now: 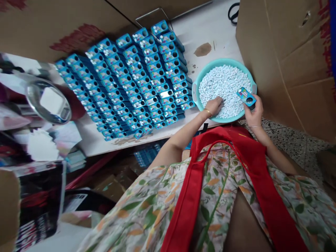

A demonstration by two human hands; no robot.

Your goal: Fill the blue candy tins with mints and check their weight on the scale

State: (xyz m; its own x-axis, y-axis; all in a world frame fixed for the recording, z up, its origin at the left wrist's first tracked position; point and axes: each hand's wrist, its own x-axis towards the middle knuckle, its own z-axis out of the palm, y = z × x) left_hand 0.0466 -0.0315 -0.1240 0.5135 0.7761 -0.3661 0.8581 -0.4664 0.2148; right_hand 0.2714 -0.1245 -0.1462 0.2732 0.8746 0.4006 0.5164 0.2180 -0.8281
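A turquoise basin (197, 75) with grey handles holds a heap of small white pellets (225, 84). My left hand (214, 106) reaches into the near left part of the heap, its fingers bent together among the pellets and their tips partly hidden. Over the basin's right rim, my right hand (256, 108) is closed around a small blue box (246, 97). The box is tilted, its printed end facing up with a dark round hole; a few white pellets lie at its far corner. Left of the basin stand long rows of similar blue boxes (144, 82), several with pellets on top.
The boxes and basin rest on a white table (210, 31) with brown stains. Large cardboard boxes (283, 63) border it at the right and back. Black-handled scissors (233, 15) lie at the far edge. A scale with a metal pan (48, 101) stands at the left.
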